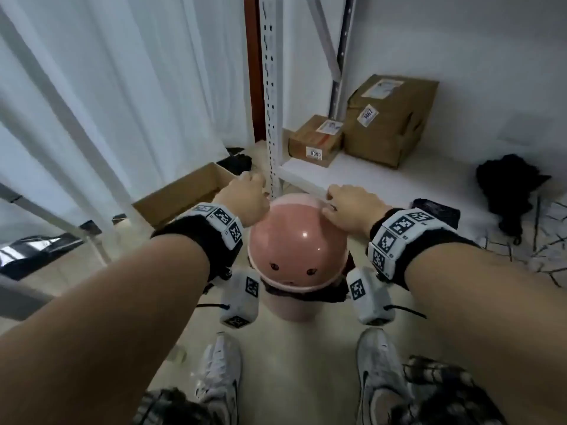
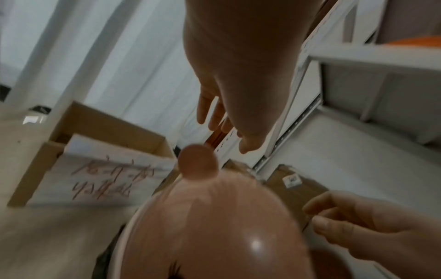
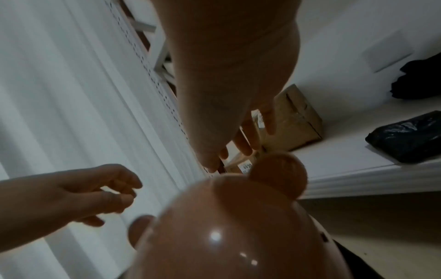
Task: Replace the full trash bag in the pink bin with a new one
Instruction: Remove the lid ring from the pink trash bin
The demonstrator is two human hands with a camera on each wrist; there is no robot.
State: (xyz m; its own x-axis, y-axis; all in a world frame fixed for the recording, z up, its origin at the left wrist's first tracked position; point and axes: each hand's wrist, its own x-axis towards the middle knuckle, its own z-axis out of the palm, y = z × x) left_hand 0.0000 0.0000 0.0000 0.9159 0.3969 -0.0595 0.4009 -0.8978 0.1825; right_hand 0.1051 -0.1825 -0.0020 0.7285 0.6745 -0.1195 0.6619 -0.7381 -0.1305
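Note:
The pink bin [image 1: 295, 308] stands on the floor between my feet. It wears a glossy domed pink lid [image 1: 297, 243] with a small face and two round ears [image 2: 198, 162] [image 3: 279, 173]. A black trash bag edge [image 1: 325, 295] sticks out under the lid's rim. My left hand [image 1: 245, 196] hovers by the lid's far left side, fingers [image 2: 210, 113] loosely bent and holding nothing. My right hand [image 1: 348, 205] is over the far right side, its thumb at the lid's surface and its fingers [image 3: 245, 140] loose above the right ear. Neither hand grips the lid.
A white metal rack post [image 1: 271, 118] rises just behind the bin. Its low shelf [image 1: 383, 182] carries two taped cardboard boxes [image 1: 316, 141] [image 1: 389, 118], a black packet [image 1: 435, 210] and a black bundle [image 1: 509, 185]. An open cardboard box [image 1: 184, 194] sits left; a white curtain [image 1: 107, 87] hangs behind it.

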